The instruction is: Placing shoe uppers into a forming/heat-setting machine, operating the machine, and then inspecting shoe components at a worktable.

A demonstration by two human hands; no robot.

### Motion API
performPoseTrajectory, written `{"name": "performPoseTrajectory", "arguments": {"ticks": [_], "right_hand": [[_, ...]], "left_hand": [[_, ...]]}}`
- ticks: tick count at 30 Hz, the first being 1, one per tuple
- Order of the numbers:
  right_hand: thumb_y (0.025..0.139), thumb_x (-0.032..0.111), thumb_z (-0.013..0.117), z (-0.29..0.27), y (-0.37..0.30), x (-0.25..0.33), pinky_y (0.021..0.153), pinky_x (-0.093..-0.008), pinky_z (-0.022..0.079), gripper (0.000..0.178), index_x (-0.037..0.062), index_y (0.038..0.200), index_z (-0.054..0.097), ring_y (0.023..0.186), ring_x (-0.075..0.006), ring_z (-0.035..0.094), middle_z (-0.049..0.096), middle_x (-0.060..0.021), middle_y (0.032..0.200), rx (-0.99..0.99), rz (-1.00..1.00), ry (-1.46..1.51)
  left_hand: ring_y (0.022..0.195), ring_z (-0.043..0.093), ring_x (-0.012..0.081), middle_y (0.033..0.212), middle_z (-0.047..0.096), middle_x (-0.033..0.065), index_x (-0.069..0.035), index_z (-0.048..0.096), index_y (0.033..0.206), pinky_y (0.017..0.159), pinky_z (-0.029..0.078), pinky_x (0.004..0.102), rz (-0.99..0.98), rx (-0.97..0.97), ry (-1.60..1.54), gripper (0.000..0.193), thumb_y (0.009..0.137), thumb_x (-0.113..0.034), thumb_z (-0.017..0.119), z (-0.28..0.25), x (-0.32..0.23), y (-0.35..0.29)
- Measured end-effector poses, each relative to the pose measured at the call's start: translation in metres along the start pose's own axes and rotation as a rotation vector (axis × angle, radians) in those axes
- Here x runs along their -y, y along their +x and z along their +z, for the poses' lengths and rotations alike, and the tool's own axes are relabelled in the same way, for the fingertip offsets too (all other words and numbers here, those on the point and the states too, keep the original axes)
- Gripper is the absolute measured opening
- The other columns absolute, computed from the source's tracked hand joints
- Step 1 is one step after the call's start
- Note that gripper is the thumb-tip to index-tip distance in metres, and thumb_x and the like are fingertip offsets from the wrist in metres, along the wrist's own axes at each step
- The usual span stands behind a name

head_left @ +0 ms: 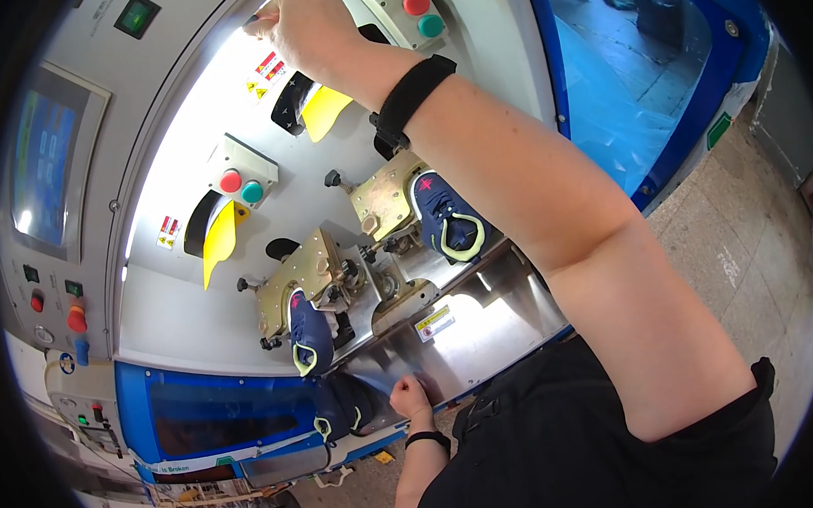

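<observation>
My right hand [298, 27] is raised to the upper edge of the machine's opening. Its fingers are closed there, around a small dark thing too hidden to name. Low down, my left hand [410, 398] is curled into a fist by the steel ledge [490, 336], with nothing showing in it. Beside it on the left stand dark navy shoes [343, 404] with lime collar edges. Inside the machine, one navy shoe [310, 336] sits at the left brass-coloured clamp [301, 274]. Another navy shoe [450, 218] sits at the right clamp [388, 199], partly behind my right arm.
A control box [242, 170] with red and green buttons is on the back wall, and a similar box [409, 14] is higher up. Yellow flaps [218, 245] hang from slots there. At the left is a touchscreen [44, 168]. A blue-framed window [633, 76] flanks the right side.
</observation>
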State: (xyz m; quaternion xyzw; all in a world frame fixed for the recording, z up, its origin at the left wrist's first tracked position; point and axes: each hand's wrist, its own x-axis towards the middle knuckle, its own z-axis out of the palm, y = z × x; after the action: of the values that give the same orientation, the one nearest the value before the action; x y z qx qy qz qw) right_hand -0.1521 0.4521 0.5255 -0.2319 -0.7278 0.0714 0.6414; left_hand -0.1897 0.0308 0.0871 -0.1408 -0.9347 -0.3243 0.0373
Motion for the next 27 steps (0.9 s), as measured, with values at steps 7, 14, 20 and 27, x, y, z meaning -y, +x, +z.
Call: {"name": "performPoseTrajectory", "arguments": {"ticks": [7, 14, 20, 27], "right_hand": [[0.088, 0.020, 0.064, -0.014, -0.001, 0.016, 0.074, -0.0356, 0.052, 0.015, 0.0119, 0.096, 0.074, 0.082, -0.0257, 0.067, 0.070, -0.0082, 0.086, -0.023, 0.066, 0.000], [0.085, 0.016, 0.065, -0.030, 0.003, -0.010, 0.068, -0.0393, 0.050, 0.012, 0.0054, 0.086, 0.070, 0.076, -0.0292, 0.065, 0.066, -0.0135, 0.078, 0.012, -0.128, -0.073], [0.079, 0.004, 0.060, -0.040, 0.001, -0.004, 0.075, -0.0394, 0.054, 0.014, 0.0000, 0.088, 0.069, 0.084, -0.0357, 0.067, 0.066, -0.0237, 0.081, -0.054, -0.162, 0.082], [0.082, 0.002, 0.056, -0.044, 0.001, -0.005, 0.074, -0.0384, 0.053, 0.025, -0.0020, 0.102, 0.069, 0.082, -0.0361, 0.066, 0.067, -0.0258, 0.090, 0.062, 0.076, 0.392]], "left_hand": [[0.056, 0.059, 0.0374, 0.061, 0.060, 0.0210, 0.000, 0.068, 0.071, 0.058, 0.046, 0.0449, 0.014, -0.002, 0.040, 0.038, 0.083, -0.034, 0.058, 0.003, 0.006, 0.001], [0.060, 0.061, 0.0389, 0.062, 0.060, 0.0214, -0.001, 0.068, 0.071, 0.060, 0.046, 0.0462, 0.056, -0.017, 0.111, 0.039, 0.084, -0.037, 0.058, 0.007, 0.007, 0.003], [0.055, 0.059, 0.0352, 0.059, 0.059, 0.0200, 0.000, 0.064, 0.065, 0.057, 0.045, 0.0444, 0.023, 0.010, 0.026, 0.042, 0.085, -0.037, 0.059, 0.003, 0.008, 0.007], [0.055, 0.059, 0.0353, 0.060, 0.060, 0.0193, 0.000, 0.065, 0.067, 0.058, 0.046, 0.0444, 0.028, 0.009, -0.012, 0.038, 0.083, -0.033, 0.058, 0.010, 0.021, 0.008]]}}
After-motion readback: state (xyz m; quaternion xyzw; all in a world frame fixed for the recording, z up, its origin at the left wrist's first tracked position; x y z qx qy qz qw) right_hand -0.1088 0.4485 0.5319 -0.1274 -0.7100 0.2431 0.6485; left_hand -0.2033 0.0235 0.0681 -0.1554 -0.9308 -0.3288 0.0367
